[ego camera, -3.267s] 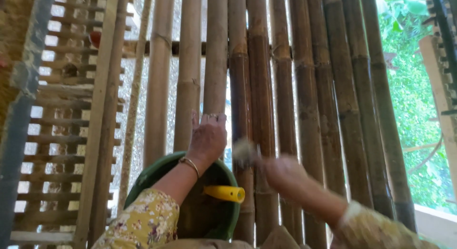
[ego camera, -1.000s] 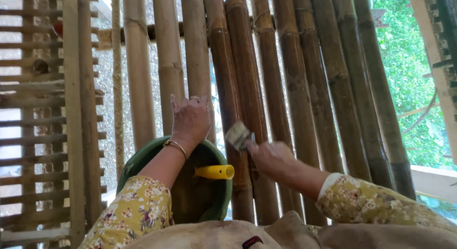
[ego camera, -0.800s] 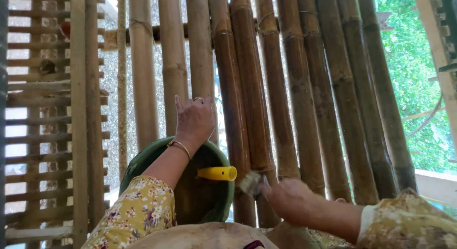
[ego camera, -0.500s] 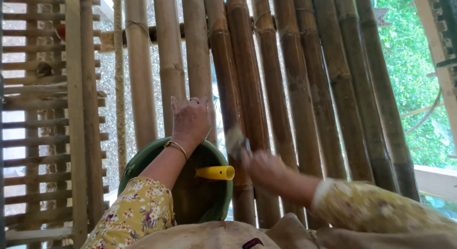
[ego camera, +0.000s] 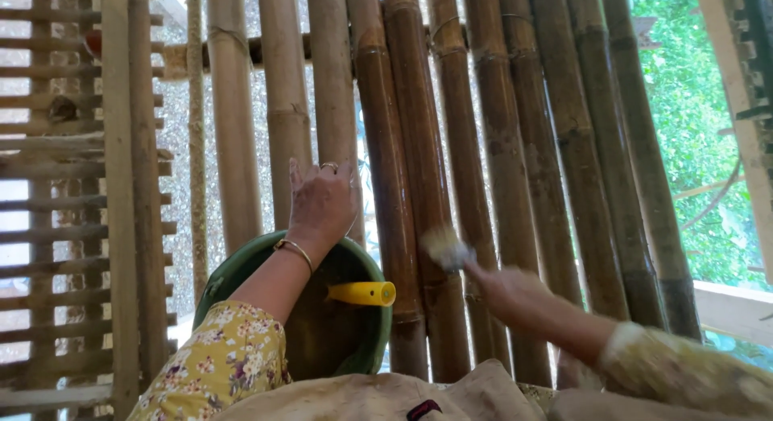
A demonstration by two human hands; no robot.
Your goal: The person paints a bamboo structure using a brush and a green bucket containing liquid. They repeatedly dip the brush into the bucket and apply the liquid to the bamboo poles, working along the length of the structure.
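Now, what I see:
L hand (ego camera: pixel 324 202): flat on a pale bamboo pole (ego camera: pixel 334 107), fingers spread, grasping nothing; bangle at wrist.
R hand (ego camera: pixel 509 290): clenched round a brush (ego camera: pixel 445 249), blurred.
Brush: bristles against the dark poles (ego camera: pixel 419 147), right of L hand.
Bucket (ego camera: pixel 366 352): green, below L arm, yellow handle (ego camera: pixel 362 293) lying across it.
Bkgd: slat lattice (ego camera: pixel 48 204) left, green leaves (ego camera: pixel 684 131) right.

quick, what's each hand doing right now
Left hand: open, flat against a bamboo pole, holding nothing.
Right hand: closed around a paintbrush, its bristles on a darker bamboo pole.
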